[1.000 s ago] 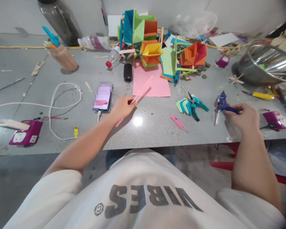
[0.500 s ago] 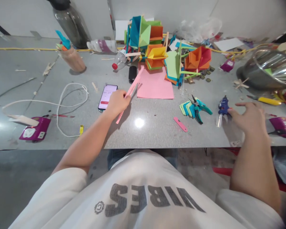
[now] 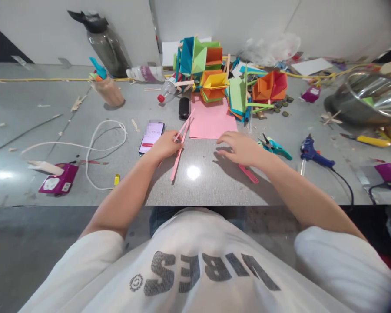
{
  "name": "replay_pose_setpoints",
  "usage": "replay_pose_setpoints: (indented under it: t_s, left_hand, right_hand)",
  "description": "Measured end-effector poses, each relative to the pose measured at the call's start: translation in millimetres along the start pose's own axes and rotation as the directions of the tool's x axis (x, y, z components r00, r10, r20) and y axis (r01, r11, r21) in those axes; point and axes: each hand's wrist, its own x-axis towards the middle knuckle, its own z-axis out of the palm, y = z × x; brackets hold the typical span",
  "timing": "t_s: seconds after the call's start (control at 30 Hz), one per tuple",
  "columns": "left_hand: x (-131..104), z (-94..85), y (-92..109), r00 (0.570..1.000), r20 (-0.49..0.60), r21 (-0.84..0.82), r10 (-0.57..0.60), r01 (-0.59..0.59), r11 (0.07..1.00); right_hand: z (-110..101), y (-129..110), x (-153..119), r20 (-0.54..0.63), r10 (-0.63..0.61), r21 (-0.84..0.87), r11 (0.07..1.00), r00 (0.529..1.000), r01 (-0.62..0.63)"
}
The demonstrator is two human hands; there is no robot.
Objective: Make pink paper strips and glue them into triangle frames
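My left hand [image 3: 167, 145] is closed on narrow pink paper strips [image 3: 176, 164], which slant past its fingers at both ends. To its left lies a lit phone [image 3: 151, 135]. Fingers apart and holding nothing, my right hand [image 3: 239, 148] hovers at the front edge of a pink paper sheet [image 3: 211, 121]. A pink flat-handled tool [image 3: 249, 174] shows partly from under that hand. Behind my right wrist are teal-handled pliers [image 3: 278, 148], partly hidden. A blue glue gun [image 3: 313, 153] rests on the table right of my right forearm.
A folded colored-paper structure [image 3: 203, 61] stands at the back. On the left are a dark water bottle [image 3: 107, 48], a cup of sticks [image 3: 109, 91] and a white cable [image 3: 89, 161]. A steel pot [image 3: 348, 102] and a yellow-handled tool [image 3: 373, 140] are on the right.
My right hand has moved left from beside the glue gun to the pink sheet. The strips in my left hand have spread apart and extend nearer to me. The view has shifted slightly.
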Motion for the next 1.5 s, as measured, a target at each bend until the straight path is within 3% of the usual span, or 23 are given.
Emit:
replay_pose_setpoints:
  t_s: [0.1,0.23,0.3,0.4,0.57,0.8,0.93,1.1,1.23,1.3,1.4,1.5]
  left_hand:
    - [5,5.2,-2,0.999,-0.044,0.026,0.008,-0.007,1.000]
    - [8,12.9,0,0.995,-0.098,0.163,0.017,-0.001,0.987]
    - [8,15.6,3,0.992,-0.125,0.252,0.013,0.019,0.967]
    - [7,17.7,5,0.988,-0.155,0.327,0.013,0.038,0.944]
    - [6,18.2,7,0.989,-0.150,0.345,0.002,0.051,0.937]
    - [2,15.2,9,0.985,-0.167,0.315,-0.029,0.081,0.945]
    - [6,17.7,7,0.984,-0.178,0.271,-0.018,0.066,0.960]
    - [14,21.9,7,0.971,-0.237,0.178,0.005,0.039,0.983]
    - [11,15.3,9,0.913,-0.406,-0.104,-0.035,-0.008,0.995]
    - [6,14.0,12,0.898,-0.436,-0.320,-0.068,-0.084,0.944]
    - [-8,23.4,22,0.952,-0.302,-0.609,-0.055,-0.148,0.779]
    - [-27,44.2,31,0.989,-0.108,-0.692,0.104,-0.150,0.706]
  right_hand:
    - [20,-21,43,0.042,0.045,-0.098,0.994,0.998,-0.040]
    - [42,-45,93,-0.065,0.127,-0.244,0.960,0.990,-0.139]
    - [49,-49,110,-0.114,0.157,-0.279,0.942,0.981,-0.183]
    - [51,-47,123,-0.072,0.144,-0.322,0.933,0.987,-0.160]
    - [38,-37,129,0.001,0.140,-0.352,0.927,0.990,-0.130]
    - [-9,-13,146,-0.186,0.303,-0.296,0.890,0.935,-0.347]
    - [-31,-3,146,-0.305,0.325,-0.178,0.904,0.895,-0.389]
    - [-31,3,139,-0.306,0.310,-0.095,0.931,0.900,-0.353]
    - [-23,1,120,-0.303,0.313,-0.016,0.943,0.900,-0.334]
    - [-18,-2,103,-0.295,0.318,0.044,0.947,0.901,-0.319]
    - [-9,-10,73,-0.255,0.307,0.232,0.940,0.917,-0.250]
    - [4,-17,48,-0.181,0.344,0.583,0.792,0.921,-0.181]
